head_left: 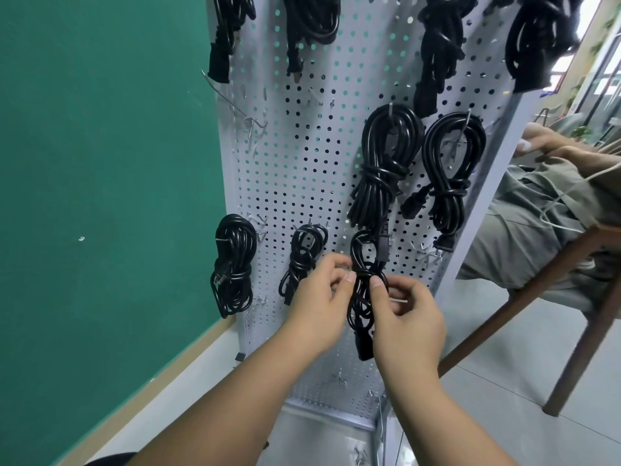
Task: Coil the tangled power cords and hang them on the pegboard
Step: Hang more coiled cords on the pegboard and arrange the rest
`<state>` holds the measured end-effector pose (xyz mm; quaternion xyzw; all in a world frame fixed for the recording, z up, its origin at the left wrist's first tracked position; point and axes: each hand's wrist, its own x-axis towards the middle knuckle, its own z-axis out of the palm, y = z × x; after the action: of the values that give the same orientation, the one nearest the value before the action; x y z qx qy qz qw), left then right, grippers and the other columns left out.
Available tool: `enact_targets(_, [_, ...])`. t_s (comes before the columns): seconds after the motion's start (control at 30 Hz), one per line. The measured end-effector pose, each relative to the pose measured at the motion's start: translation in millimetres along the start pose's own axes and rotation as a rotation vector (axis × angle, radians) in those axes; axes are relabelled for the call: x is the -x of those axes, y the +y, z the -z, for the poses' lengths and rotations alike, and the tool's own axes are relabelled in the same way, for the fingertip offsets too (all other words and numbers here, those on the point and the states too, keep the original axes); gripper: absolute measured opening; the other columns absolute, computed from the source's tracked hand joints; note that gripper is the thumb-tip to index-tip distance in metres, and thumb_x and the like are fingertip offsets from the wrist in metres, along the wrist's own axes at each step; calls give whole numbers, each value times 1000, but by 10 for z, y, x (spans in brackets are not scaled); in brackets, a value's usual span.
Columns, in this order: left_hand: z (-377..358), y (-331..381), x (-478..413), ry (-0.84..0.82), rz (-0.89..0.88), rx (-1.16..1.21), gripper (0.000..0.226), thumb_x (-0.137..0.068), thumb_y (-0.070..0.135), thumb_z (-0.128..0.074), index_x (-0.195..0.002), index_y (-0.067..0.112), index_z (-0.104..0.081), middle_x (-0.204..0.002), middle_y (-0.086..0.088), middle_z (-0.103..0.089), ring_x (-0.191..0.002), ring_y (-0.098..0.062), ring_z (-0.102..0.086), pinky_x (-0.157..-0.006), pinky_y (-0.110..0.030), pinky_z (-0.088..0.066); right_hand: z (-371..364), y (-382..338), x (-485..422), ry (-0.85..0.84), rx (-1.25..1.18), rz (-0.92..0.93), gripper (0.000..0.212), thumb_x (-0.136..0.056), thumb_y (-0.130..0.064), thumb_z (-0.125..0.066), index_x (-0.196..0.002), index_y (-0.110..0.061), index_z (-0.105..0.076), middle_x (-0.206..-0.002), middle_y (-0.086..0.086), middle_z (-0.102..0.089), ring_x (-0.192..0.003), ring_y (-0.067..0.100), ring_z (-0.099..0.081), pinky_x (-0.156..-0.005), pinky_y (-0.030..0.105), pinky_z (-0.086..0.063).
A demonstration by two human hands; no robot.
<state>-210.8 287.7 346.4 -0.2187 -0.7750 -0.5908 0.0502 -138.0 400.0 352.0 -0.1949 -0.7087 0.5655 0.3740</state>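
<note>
A white pegboard (302, 156) stands upright in front of me with several coiled black power cords hanging from its hooks. Low on the board, a small coiled black cord (361, 260) has its top loop at a hook. My left hand (319, 297) pinches the coil's wrapped middle from the left. My right hand (406, 317) pinches the same spot from the right, thumb on the cord. The cord's plug (364, 346) dangles below between my hands. Neighbouring coils hang at the left (233, 264) and just left of my hands (302, 260).
A green wall (100, 163) runs along the left. Another person sits on a wooden chair (524, 317) at the right, their hand (544, 142) near the board's edge. Empty metal hooks (255, 124) stick out of the board. Grey tiled floor lies below.
</note>
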Motion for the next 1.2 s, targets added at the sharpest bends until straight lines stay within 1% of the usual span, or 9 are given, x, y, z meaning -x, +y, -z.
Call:
enact_targets(0.13, [4,-39,21,-77,20,-184,37,-107,33,-55,-144,34,-52,-107,18,-69,-92,2,-64,-86,-23,-50,-1,105,-113,-51,130,-28,12,-93,-37,-78,-96,-31,-68,-88,-13,-73,-75,-1,-68,-75,28,-56])
enact_targets(0.2, [29,-87,61,-128,33,-235,45,-106,34,-58,-150,36,-49,-112,21,-66,-94,3,-64,-92,-26,-53,17,188,-129,-80,183,-37,11,-94,-34,-78,-97,-31,-68,-88,-16,-73,-81,-4,-68,-82,31,-59])
enact_targets(0.37, [142,-186,212,-207,-12,-391,43,-105,34,-59,-148,34,-52,-118,20,-64,-98,4,-60,-95,-30,-54,96,345,2,-139,364,60,24,-98,-33,-71,-121,-37,-64,-120,-16,-65,-114,8,-59,-93,34,-49])
enact_targets(0.47, [237,-315,354,-253,-56,-546,39,-106,39,-56,-145,35,-53,-127,18,-61,-108,-2,-60,-98,-34,-53,144,384,151,-158,458,214,25,-97,-29,-71,-122,-31,-66,-116,-12,-59,-110,12,-55,-92,32,-44])
enact_targets(0.57, [361,-527,526,-315,-42,-675,39,-106,39,-56,-145,36,-52,-139,16,-58,-119,-9,-59,-99,-37,-52,129,520,349,-264,482,243,21,-96,-27,-69,-117,-31,-66,-108,-12,-60,-99,11,-58,-86,33,-47])
enact_targets(0.77, [737,-1270,1052,-456,153,-881,29,-106,39,-52,-133,32,-57,-129,11,-62,-113,-16,-60,-92,-39,-53,-162,1133,745,-608,687,86,23,-99,-32,-64,-122,-30,-63,-109,-11,-64,-93,14,-63,-80,36,-53])
enact_targets(0.9, [1029,-1814,1456,-467,388,-968,27,-106,42,-51,-130,32,-57,-123,7,-63,-110,-19,-61,-93,-38,-52,-406,1565,954,-864,859,-21,30,-101,-38,-62,-130,-28,-61,-120,-4,-65,-107,20,-62,-86,36,-53])
enact_targets(1.03, [1128,-2243,1755,-473,550,-928,36,-107,42,-49,-142,32,-53,-132,8,-61,-118,-19,-60,-99,-37,-50,-675,1936,1197,-1005,924,-132,34,-100,-42,-62,-131,-30,-60,-123,-4,-67,-110,21,-64,-87,36,-55])
enact_targets(1.2, [1011,-2615,1919,-431,630,-806,34,-107,41,-50,-138,28,-56,-130,6,-63,-113,-20,-62,-99,-38,-51,-1038,2391,1433,-1144,935,-258,43,-99,-45,-62,-137,-25,-60,-120,-1,-71,-110,22,-66,-89,34,-56])
